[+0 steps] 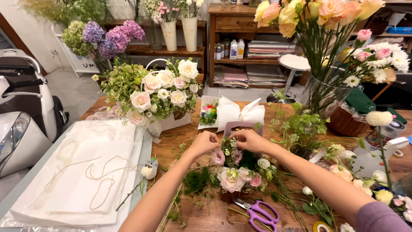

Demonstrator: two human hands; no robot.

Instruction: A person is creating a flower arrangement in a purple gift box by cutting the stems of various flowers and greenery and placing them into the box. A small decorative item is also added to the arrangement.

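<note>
Seen from above, two bare forearms reach across a wooden worktable (189,141). The left hand (205,141) and right hand (248,139) meet over a small flower arrangement (238,169) of pink and cream roses with tiny daisies. Both hands have their fingertips pinched on thin stems at its top. Purple-handled scissors (259,212) lie just in front of the arrangement, among scattered green trimmings. To the left, sheets of white wrapping paper (81,172) carry a loose loop of pale cord (101,180). Behind the hands stand a white-handled basket of cream roses (156,92) and a white ribbon bow (238,112). A glass vase of peach roses and white daisies (319,92) rises at right, beside a wicker basket (345,122). Beyond are wooden shelves (240,25) and purple hydrangeas (113,36).
</note>
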